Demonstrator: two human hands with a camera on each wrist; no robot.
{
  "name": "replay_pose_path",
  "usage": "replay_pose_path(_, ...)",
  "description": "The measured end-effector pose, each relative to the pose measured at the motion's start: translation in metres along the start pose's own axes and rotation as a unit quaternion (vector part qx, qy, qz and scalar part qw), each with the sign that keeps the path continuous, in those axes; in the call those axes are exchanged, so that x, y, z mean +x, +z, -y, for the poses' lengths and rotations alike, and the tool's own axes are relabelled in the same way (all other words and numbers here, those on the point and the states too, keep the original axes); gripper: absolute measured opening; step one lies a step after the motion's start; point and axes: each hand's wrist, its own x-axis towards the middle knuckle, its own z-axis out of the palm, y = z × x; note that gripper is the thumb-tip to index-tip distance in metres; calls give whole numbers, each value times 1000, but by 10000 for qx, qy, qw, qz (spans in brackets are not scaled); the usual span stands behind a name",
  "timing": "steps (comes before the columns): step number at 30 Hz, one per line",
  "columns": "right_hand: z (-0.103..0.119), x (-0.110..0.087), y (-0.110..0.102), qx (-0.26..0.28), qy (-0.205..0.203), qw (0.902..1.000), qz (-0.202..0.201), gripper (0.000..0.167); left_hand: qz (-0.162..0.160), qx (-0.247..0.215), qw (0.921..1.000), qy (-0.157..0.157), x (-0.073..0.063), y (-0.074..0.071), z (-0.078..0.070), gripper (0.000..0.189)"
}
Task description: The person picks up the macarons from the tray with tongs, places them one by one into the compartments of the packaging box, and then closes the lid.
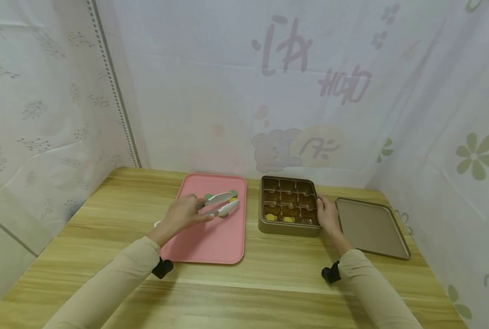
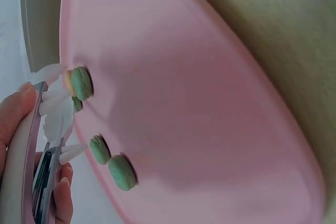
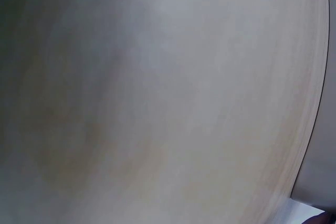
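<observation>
My left hand (image 1: 182,214) holds metal tongs (image 1: 214,206) with white tips, their arms spread apart over the far part of a pink tray (image 1: 203,246). Several green macarons (image 2: 122,172) lie on the tray near the tips. A yellow macaron (image 1: 233,200) shows between the tips in the head view, partly covered. To the right, my right hand (image 1: 328,214) rests against the right side of a bronze tin box (image 1: 289,230). Its brown insert has small compartments. Yellow macarons (image 1: 270,217) sit in the front-left and front-middle ones.
A flat bronze lid (image 1: 371,228) lies on the wooden table (image 1: 244,297) to the right of the box. Behind the tray and box hangs a printed white curtain (image 1: 195,91), with more curtain on both sides. Bare wood separates tray and box.
</observation>
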Motion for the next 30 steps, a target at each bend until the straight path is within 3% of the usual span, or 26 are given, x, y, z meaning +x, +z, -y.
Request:
replay_pose_path(13,-1,0,0,70,39,10000,0,43,176,262,9994,-133,8,2,-6,39)
replay_pose_path(30,-3,1,1,102,-39,9999,-33,42,258,466,9986,-63,9,0,-13,38)
